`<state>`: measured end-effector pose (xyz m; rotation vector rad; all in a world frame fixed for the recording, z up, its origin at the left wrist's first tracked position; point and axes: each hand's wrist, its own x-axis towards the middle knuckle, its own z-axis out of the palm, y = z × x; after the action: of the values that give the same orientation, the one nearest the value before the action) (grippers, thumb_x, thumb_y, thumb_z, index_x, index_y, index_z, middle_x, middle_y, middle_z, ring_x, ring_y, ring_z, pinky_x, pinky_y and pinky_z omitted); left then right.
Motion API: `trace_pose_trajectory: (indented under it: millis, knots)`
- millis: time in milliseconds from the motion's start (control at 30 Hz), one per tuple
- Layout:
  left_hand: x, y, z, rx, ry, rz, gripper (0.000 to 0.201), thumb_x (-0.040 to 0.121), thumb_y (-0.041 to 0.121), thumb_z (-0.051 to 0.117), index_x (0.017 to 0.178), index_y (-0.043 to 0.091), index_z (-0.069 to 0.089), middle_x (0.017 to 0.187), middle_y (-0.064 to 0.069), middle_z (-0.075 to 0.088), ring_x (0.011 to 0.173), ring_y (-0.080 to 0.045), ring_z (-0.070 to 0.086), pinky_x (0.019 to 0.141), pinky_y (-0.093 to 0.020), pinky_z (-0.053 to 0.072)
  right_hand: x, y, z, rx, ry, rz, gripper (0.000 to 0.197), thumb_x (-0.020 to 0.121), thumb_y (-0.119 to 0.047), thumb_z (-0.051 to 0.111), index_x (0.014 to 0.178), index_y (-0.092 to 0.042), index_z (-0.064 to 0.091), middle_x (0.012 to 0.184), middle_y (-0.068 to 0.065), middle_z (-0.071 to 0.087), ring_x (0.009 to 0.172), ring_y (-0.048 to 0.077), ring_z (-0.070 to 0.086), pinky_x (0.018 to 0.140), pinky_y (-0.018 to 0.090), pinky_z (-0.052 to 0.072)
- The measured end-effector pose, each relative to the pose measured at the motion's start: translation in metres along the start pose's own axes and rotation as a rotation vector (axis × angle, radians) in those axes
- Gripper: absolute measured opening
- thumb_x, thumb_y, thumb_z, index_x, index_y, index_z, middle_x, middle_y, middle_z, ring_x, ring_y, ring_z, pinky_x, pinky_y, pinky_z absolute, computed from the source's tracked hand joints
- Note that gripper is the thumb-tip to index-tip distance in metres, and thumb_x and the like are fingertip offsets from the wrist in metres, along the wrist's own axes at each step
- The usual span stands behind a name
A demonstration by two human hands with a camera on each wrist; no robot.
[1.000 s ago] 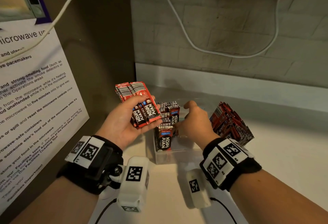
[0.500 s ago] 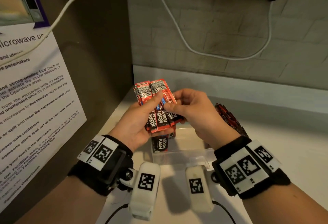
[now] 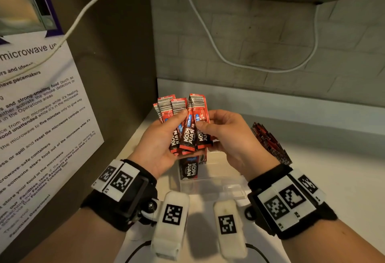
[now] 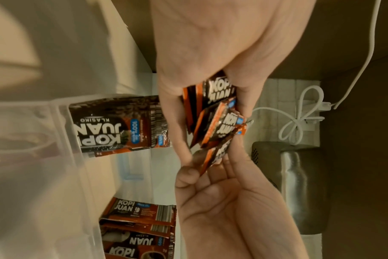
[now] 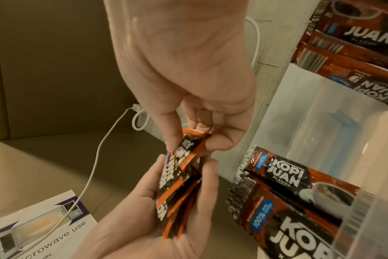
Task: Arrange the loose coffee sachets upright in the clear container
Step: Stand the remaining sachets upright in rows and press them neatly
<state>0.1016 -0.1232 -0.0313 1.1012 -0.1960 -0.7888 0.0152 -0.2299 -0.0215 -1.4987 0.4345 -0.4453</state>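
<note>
The left hand (image 3: 160, 137) held a fanned bundle of sachets (image 3: 185, 125) above the clear container (image 3: 210, 185), near the surface's back left corner. The right hand (image 3: 233, 137) pinched the rightmost sachet. Step in hand, by judgement: separating one sachet for insertion. Next, it must be lowered upright beside the standing sachets (image 3: 190, 168). A loose pile (image 3: 270, 144) lay to the container's right; a white cable (image 3: 208, 33) hung clear behind.
</note>
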Motion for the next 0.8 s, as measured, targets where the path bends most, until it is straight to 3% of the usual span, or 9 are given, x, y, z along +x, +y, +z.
trace_pose_trajectory:
  millis: [133,233,300,433,533,600,700,800]
  knots:
    - [0.0000,-0.0011,-0.0006,0.041,-0.040,0.001,0.025,0.086,0.019,0.068,0.110,0.012,0.066,0.096,-0.014,0.075,0.083,-0.031,0.073,0.064,-0.047,0.059,0.0007,-0.0010,0.0007,-0.001,0.025,-0.015,0.017,0.088,-0.007,0.063,0.105,-0.009,0.066,0.095,0.009,0.072,0.077,0.018,0.070,0.068,0.039,0.059]
    - [0.0002,-0.0007,-0.0015,0.059,-0.045,0.020,0.031,0.083,0.008,0.068,0.114,0.010,0.065,0.105,-0.016,0.072,0.094,-0.034,0.071,0.079,-0.053,0.057,0.0016,-0.0009,0.0018,-0.005,0.037,-0.017,0.021,0.089,-0.009,0.063,0.110,-0.008,0.066,0.102,0.014,0.071,0.087,0.026,0.070,0.076,0.050,0.058]
    - [0.0014,-0.0006,-0.0024,0.059,-0.035,0.038,0.036,0.080,0.005,0.070,0.115,0.010,0.066,0.107,-0.015,0.072,0.098,-0.034,0.070,0.089,-0.054,0.053,0.0015,-0.0015,0.0015,0.006,0.023,-0.014,0.022,0.090,-0.010,0.062,0.112,-0.008,0.065,0.103,0.013,0.071,0.087,0.024,0.070,0.072,0.044,0.060]
    - [0.0027,-0.0020,-0.0013,0.060,-0.002,0.056,0.033,0.079,0.004,0.071,0.111,0.013,0.068,0.103,-0.012,0.074,0.094,-0.032,0.071,0.086,-0.051,0.054,0.0013,-0.0021,0.0020,-0.012,0.001,0.000,0.018,0.093,-0.007,0.057,0.109,-0.007,0.063,0.097,0.010,0.070,0.085,0.022,0.070,0.072,0.043,0.059]
    - [0.0024,-0.0023,0.0006,0.040,-0.028,0.027,0.028,0.083,0.015,0.069,0.111,0.012,0.067,0.103,-0.014,0.074,0.093,-0.031,0.071,0.087,-0.050,0.054,0.0018,-0.0014,0.0021,-0.024,0.022,0.001,0.012,0.093,-0.005,0.054,0.102,-0.008,0.060,0.090,0.008,0.069,0.078,0.020,0.068,0.064,0.038,0.059]
    - [0.0015,-0.0011,0.0009,0.021,-0.035,0.001,0.024,0.088,0.018,0.064,0.110,0.010,0.066,0.099,-0.014,0.074,0.090,-0.030,0.072,0.088,-0.050,0.054,0.0024,-0.0009,0.0014,-0.021,0.055,0.008,0.009,0.093,-0.005,0.053,0.101,-0.008,0.058,0.091,0.009,0.068,0.080,0.023,0.069,0.068,0.042,0.060]
    - [0.0013,0.0005,-0.0003,0.011,-0.035,0.004,0.023,0.088,0.007,0.060,0.111,0.008,0.064,0.096,-0.015,0.074,0.085,-0.030,0.073,0.079,-0.051,0.057,0.0038,-0.0010,-0.0003,-0.023,0.103,-0.005,0.013,0.093,-0.006,0.051,0.105,-0.005,0.056,0.093,0.012,0.069,0.083,0.027,0.069,0.075,0.050,0.057]
    - [0.0026,0.0011,-0.0022,-0.003,-0.045,-0.019,0.021,0.088,0.000,0.056,0.106,0.006,0.061,0.090,-0.018,0.074,0.076,-0.030,0.073,0.064,-0.047,0.060,0.0047,-0.0035,-0.0026,0.064,0.141,-0.081,0.013,0.092,-0.001,0.050,0.100,-0.007,0.057,0.086,0.007,0.066,0.072,0.018,0.065,0.062,0.035,0.054]
